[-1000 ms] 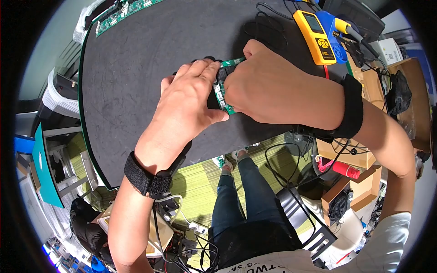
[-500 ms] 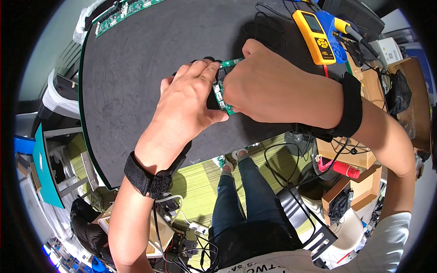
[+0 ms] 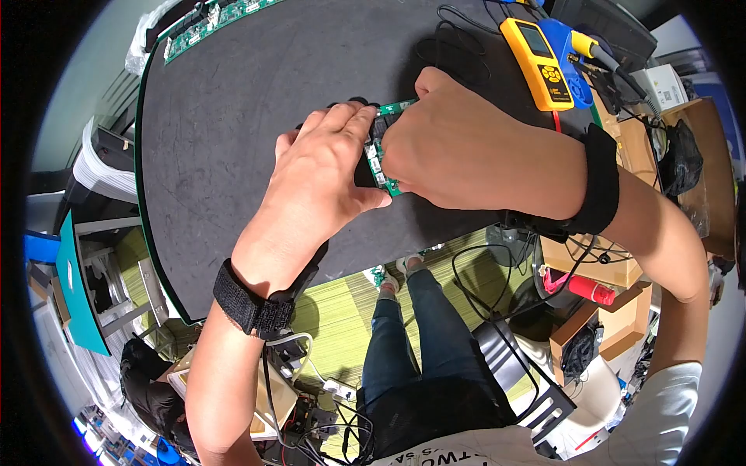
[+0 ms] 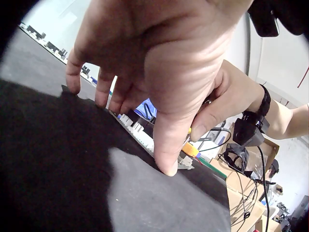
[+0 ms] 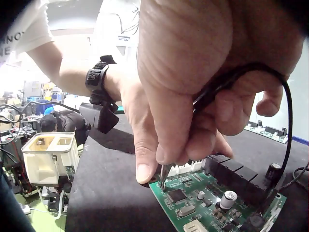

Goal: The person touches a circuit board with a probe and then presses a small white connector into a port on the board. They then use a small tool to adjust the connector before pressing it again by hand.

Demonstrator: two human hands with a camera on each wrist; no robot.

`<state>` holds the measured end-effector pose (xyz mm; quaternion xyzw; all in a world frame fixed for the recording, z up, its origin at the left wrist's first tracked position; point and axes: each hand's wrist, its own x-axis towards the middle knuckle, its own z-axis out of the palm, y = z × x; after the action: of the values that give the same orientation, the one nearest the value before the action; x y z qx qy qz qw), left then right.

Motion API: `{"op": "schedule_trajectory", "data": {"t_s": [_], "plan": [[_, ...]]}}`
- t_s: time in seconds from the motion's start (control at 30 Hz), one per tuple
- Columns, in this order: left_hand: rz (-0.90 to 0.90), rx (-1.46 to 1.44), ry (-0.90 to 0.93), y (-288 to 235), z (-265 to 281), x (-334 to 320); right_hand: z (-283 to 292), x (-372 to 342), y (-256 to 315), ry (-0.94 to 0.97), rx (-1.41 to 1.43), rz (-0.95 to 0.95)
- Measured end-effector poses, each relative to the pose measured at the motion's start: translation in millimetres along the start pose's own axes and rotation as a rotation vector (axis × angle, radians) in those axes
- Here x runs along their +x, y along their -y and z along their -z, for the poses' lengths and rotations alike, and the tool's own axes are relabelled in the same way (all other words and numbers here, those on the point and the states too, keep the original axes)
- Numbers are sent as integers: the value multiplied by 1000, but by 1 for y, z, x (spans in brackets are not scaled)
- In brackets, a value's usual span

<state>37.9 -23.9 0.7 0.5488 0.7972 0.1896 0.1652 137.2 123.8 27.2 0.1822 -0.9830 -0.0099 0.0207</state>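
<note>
A green circuit board (image 5: 193,203) with white connectors, black blocks and capacitors lies on the black mat (image 3: 256,70). In the head view its left edge shows between the hands. My left hand (image 3: 318,159) is spread along that edge, fingers at the far corner, thumb (image 5: 143,169) at the near corner. My right hand (image 3: 474,147) is curled over the board, gripping a slim dark tool with a metal tip (image 5: 164,175). The tip meets the board close to the corner by the left thumb. Most of the tool is hidden in the fingers, so I cannot tell its exact kind.
A yellow handheld meter (image 3: 538,64) with a screen and buttons stands at the back right by a blue holder (image 3: 571,58). Another green board strip (image 3: 206,29) lies at the far left edge. A thin black cable (image 3: 458,58) coils at the back. Cardboard boxes (image 3: 606,326) stand right, below the mat.
</note>
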Motion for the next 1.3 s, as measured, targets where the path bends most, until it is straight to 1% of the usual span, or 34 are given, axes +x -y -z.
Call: {"op": "schedule_trajectory", "data": {"t_s": [0.63, 0.77, 0.83, 1.13, 1.2, 1.3], "plan": [[7, 28, -7, 0, -1, 1, 2, 0, 1, 37, 19, -15], [5, 24, -14, 0, -2, 0, 1, 0, 1, 38, 24, -16], [1, 26, -23, 0, -2, 0, -1, 0, 1, 7, 26, -10], [-13, 25, -25, 2, -4, -1, -2, 0, 1, 21, 6, 5], [-71, 43, -97, 5, -7, -1, -1, -1, 1, 27, 1, -1], [-71, 45, -106, 4, -7, -1, -1, -2, 2, 34, 5, -13]]}}
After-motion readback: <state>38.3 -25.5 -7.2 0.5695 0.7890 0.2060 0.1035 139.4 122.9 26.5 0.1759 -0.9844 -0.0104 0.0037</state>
